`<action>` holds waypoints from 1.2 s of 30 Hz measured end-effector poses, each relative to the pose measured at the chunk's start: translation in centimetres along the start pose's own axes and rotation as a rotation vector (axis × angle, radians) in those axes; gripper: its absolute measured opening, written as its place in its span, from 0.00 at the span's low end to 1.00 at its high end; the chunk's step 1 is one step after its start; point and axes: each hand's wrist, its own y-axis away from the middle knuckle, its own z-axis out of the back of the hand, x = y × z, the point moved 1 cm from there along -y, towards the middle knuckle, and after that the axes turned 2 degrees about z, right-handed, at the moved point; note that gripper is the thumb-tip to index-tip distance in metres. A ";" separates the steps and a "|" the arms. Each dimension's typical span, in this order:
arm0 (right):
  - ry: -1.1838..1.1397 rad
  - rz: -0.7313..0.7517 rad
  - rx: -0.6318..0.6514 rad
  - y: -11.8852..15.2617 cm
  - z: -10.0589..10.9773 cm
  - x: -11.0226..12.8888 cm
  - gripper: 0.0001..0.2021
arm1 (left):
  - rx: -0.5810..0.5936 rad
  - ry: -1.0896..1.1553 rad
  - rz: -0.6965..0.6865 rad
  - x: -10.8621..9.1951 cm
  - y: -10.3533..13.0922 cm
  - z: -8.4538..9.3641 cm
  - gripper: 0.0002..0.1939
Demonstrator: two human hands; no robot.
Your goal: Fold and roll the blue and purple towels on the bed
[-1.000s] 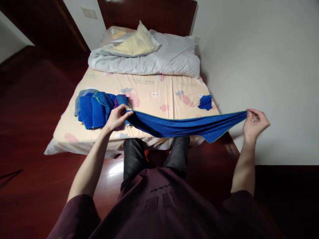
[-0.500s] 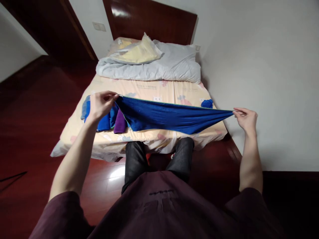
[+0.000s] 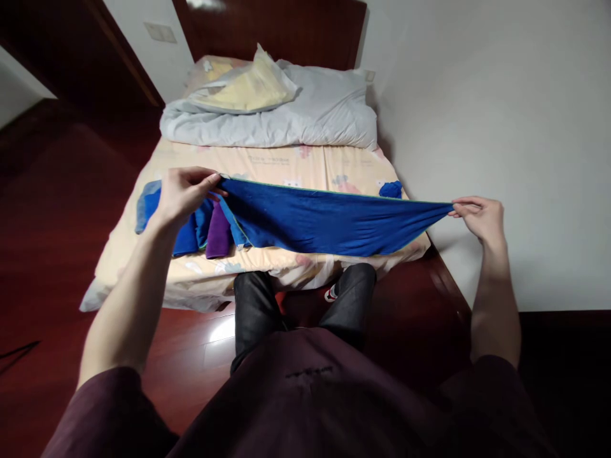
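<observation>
A blue towel point(image 3: 329, 219) with a green edge is stretched sideways above the front of the bed. My left hand point(image 3: 184, 194) pinches its upper left corner between thumb and fingers. My right hand point(image 3: 482, 216) pinches the right corner, where the cloth is drawn to a point. Below and beside my left hand lie several folded cloths in blue, with a purple cloth point(image 3: 219, 230) among them; my hand and forearm partly hide them. A small crumpled blue cloth point(image 3: 390, 189) lies on the bed behind the towel's right part.
The bed point(image 3: 138, 248) has a peach patterned sheet. At its head lie a folded pale quilt point(image 3: 329, 108) and a yellow pillow point(image 3: 252, 86) before a dark wooden headboard point(image 3: 281, 28). A white wall point(image 3: 515, 102) runs along the right side.
My hands have moved slightly apart, so the towel is spread a little wider. The view has shifted a little, and the purple cloth shows more to the left.
</observation>
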 end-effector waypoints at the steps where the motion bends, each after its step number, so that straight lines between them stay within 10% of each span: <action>1: 0.006 -0.006 -0.006 -0.5 -0.1 0.1 0.05 | 0.020 0.002 0.009 0.3 -0.7 -0.3 0.16; 10: -0.060 -0.195 -0.008 -8.9 -7.4 -0.4 0.08 | 0.095 0.124 0.207 5.7 -10.2 -5.6 0.09; 17: 0.029 0.046 -0.123 -14.2 -13.9 -2.1 0.09 | -0.158 0.047 -0.027 5.6 -14.7 -6.9 0.15; 25: -0.135 0.171 -0.234 -11.2 -17.4 -6.8 0.11 | -0.255 -0.211 -0.292 6.3 -8.4 -4.2 0.22; 36: 0.004 -0.121 0.091 3.2 -24.4 -19.1 0.13 | 0.209 -0.457 0.058 24.5 3.7 -11.1 0.18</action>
